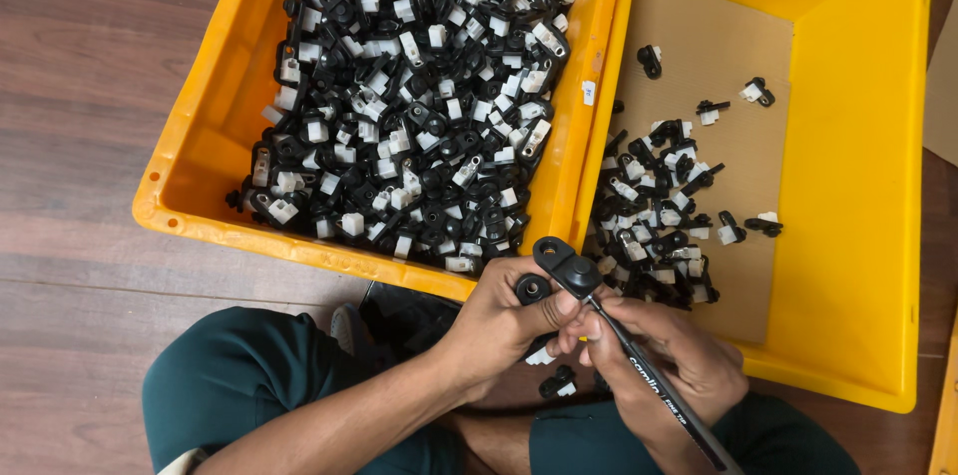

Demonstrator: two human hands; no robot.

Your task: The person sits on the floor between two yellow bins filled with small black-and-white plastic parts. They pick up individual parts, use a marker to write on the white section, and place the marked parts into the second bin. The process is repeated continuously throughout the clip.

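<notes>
Wooden flooring lies under two yellow bins, and above the lap the left hand (499,320) pinches a black plastic part (567,268) while the right hand (664,360) grips a black pen (654,380), tip on that part. This looks like marking or pressing, which calls for a steady tip. The fuller left bin (200,151) and right bin (858,186) crowd close, leaving little room.

Dark green trousers (230,375), bare forearms, no sleeves or gloves.

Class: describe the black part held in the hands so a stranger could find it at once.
Below the two yellow bins, find the left hand and right hand. The black part sits at their fingertips, against a pen tip; unlike the binned parts, it is raised alone.
</notes>
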